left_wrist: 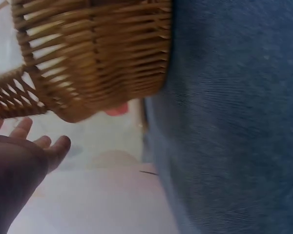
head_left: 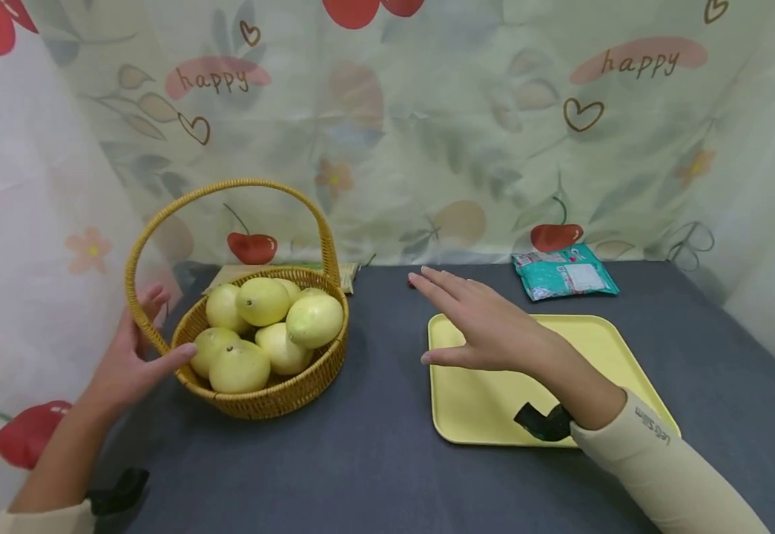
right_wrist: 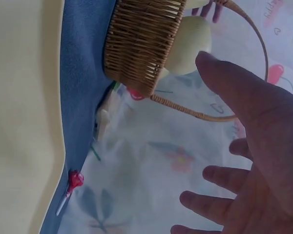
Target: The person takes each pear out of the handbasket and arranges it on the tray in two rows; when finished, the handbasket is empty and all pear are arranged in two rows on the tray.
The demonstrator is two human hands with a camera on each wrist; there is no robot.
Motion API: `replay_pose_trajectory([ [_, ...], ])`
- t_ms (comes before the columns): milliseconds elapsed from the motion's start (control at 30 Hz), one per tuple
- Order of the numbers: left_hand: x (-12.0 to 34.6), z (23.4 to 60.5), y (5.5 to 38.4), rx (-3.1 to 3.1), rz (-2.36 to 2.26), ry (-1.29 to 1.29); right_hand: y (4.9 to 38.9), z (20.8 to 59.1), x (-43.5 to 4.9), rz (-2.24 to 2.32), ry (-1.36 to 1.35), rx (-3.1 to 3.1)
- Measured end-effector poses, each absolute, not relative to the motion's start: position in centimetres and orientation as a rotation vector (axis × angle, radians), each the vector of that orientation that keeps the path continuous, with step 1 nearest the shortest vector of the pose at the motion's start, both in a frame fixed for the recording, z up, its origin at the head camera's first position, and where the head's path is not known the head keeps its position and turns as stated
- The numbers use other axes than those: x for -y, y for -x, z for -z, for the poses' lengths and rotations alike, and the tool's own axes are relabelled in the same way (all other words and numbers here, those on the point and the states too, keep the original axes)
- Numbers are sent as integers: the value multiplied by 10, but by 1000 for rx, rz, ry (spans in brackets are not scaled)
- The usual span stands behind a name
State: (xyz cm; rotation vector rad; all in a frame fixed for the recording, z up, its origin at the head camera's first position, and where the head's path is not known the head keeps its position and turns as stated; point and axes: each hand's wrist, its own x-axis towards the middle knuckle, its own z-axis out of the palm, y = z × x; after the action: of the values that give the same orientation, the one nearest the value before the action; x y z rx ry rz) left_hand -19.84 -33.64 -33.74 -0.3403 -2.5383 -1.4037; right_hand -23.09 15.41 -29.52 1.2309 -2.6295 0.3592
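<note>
A wicker basket (head_left: 274,397) with a tall arched handle stands on the left of the table, heaped with several pale yellow-green, pear-like fruits (head_left: 263,301). Beside its left side is my left hand (head_left: 130,360), fingers spread past the foot of the handle and thumb toward the rim. The left wrist view shows these fingers loosely extended below the woven handle base (left_wrist: 19,92). My right hand (head_left: 487,326) hovers over a yellow tray (head_left: 601,348), fingers extended toward the basket, thumb apart and nothing held. In the right wrist view its thumb overlaps the basket's fruit.
A teal packet (head_left: 564,272) lies behind the tray, and another packet (head_left: 347,278) lies partly hidden behind the basket. A red lollipop (right_wrist: 75,179) is near the table's back edge. Patterned curtains (head_left: 427,148) enclose the dark blue-grey tabletop (head_left: 374,460).
</note>
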Motion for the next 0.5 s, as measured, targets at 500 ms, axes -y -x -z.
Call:
replay_pose_trajectory([
  [500, 345, 365, 216, 2627, 1314, 387, 252, 294, -102, -544, -1219, 2539],
])
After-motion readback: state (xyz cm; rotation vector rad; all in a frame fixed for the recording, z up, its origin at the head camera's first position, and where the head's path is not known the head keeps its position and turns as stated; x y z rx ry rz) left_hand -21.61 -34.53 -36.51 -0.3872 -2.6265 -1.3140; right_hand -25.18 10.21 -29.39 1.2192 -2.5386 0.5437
